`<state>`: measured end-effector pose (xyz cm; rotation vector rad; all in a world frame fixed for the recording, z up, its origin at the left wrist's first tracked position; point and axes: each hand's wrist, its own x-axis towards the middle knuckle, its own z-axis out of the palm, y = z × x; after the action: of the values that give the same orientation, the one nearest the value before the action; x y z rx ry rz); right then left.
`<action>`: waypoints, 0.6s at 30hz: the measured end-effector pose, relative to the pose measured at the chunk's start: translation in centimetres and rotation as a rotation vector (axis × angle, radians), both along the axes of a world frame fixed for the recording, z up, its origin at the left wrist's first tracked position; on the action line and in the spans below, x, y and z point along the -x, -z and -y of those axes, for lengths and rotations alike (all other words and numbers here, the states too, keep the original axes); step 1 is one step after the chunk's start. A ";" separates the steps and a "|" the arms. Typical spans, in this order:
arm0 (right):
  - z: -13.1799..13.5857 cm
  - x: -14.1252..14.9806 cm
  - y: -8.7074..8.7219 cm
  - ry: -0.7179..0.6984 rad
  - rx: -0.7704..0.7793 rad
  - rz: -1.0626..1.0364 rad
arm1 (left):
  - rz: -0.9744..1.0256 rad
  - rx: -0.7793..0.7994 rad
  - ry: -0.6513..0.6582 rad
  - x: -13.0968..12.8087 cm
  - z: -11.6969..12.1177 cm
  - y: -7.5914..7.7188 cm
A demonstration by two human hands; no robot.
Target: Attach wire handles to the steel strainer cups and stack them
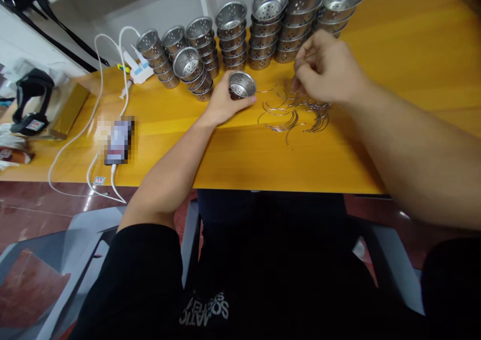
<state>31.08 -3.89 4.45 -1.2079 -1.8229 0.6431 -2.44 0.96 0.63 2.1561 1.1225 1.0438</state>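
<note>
My left hand (221,101) is wrapped round a small perforated metal cup (242,83), its open mouth facing up and towards me. Over a loose pile of thin curved wires (285,122) hangs my right hand (323,66), thumb and fingers pinched together. Whatever may be between those fingertips is too fine and blurred to make out. Stacks of the same kind of perforated metal cups (262,40) stand in a row just beyond both hands. One shorter stack (201,81) stands in front of the row, left of my left hand.
A charging phone (119,142) lies at the left, with white cables (98,87) looping past the table's front edge. Behind it is a white power strip (141,71). A black strap-like device (33,99) rests on a box at the far left. Grey chairs (75,244) stand below.
</note>
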 end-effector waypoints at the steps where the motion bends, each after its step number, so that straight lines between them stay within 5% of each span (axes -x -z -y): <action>1: 0.1 0.1 0.0 -0.009 -0.018 -0.003 | 0.005 -0.014 0.013 0.0 -0.2 0.3; 7: 0.3 0.5 0.0 0.000 -0.271 0.130 | 0.035 -0.138 0.127 -0.2 -1.0 1.5; 18: 2.0 2.5 -1.2 -0.108 -0.269 0.002 | 0.048 -0.237 0.215 -1.6 -2.4 3.8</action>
<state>28.61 -5.92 5.66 -0.9373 -1.9165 0.4382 -0.86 3.32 -3.19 2.3581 0.7566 1.1701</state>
